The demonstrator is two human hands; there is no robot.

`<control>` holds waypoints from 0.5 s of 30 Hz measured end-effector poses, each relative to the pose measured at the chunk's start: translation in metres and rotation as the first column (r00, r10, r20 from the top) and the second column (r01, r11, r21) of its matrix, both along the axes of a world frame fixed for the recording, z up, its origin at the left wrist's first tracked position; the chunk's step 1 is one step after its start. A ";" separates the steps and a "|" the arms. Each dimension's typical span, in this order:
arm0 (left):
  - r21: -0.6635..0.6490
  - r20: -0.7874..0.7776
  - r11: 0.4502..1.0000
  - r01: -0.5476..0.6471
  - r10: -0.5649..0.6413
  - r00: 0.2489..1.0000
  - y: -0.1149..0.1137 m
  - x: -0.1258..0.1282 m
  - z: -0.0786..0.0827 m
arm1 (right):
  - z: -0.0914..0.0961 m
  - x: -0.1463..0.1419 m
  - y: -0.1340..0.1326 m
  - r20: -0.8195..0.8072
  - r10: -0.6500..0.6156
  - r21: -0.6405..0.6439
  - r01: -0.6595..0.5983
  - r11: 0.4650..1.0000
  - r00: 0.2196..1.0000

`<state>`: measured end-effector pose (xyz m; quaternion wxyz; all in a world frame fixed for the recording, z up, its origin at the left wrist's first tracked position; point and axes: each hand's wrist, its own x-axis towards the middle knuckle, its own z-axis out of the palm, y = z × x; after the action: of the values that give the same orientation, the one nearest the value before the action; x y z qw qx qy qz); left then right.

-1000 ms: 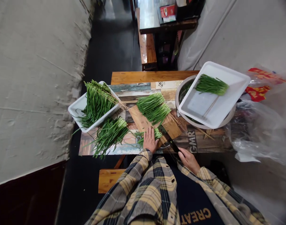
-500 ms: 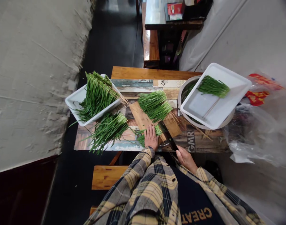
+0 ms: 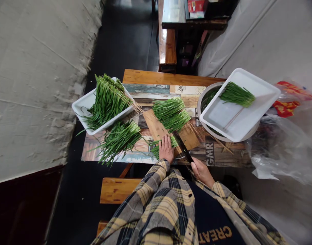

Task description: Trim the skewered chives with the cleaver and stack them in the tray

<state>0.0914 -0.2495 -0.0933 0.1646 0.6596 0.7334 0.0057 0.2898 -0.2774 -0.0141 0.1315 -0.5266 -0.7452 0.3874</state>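
My left hand (image 3: 166,149) lies flat, fingers together, on a small bundle of green chives (image 3: 156,148) at the near end of a wooden cutting board (image 3: 156,127). In my right hand (image 3: 200,171) is the handle of a dark knife (image 3: 183,147), whose blade lies just right of my left fingers, at the chives' cut end. A trimmed pile of chives (image 3: 171,114) rests further back on the board.
A white tray (image 3: 81,110) of skewered chives sits at the left, with loose chives (image 3: 119,137) beside it. At the right, another white tray (image 3: 241,114) holding one chive skewer rests on a metal bowl (image 3: 203,97). Bamboo skewers (image 3: 217,140), plastic bags (image 3: 281,143), benches.
The view has shifted slightly; my hands, the knife and the chive bundle stay almost where they were on the board.
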 end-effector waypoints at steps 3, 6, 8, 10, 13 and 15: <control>-0.007 0.008 1.000 0.000 0.000 1.000 0.001 0.000 0.002 | -0.005 -0.002 0.000 0.018 0.011 -0.003 -0.011 1.000 1.000; -0.004 0.012 1.000 0.003 -0.003 1.000 0.001 0.000 0.003 | -0.005 -0.002 0.003 0.009 0.022 -0.020 -0.022 1.000 1.000; -0.001 0.014 1.000 0.004 -0.004 1.000 0.001 0.000 0.004 | -0.002 -0.002 0.005 -0.004 0.024 -0.040 -0.024 0.999 1.000; 0.000 0.016 1.000 0.003 -0.003 1.000 0.001 0.000 0.004 | 0.000 -0.002 0.007 -0.023 0.018 -0.060 -0.020 0.998 1.000; -0.004 0.019 1.000 -0.001 0.001 1.000 0.002 0.000 0.004 | 0.002 -0.002 0.009 -0.048 -0.006 -0.080 0.002 0.997 0.999; -0.011 0.020 1.000 0.000 0.000 1.000 0.002 0.000 0.004 | 0.001 -0.002 0.009 -0.057 -0.019 -0.085 0.014 0.996 0.998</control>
<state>0.0911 -0.2475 -0.0892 0.1755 0.6587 0.7316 0.0085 0.2874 -0.2684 -0.0133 0.1340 -0.5263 -0.7197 0.4326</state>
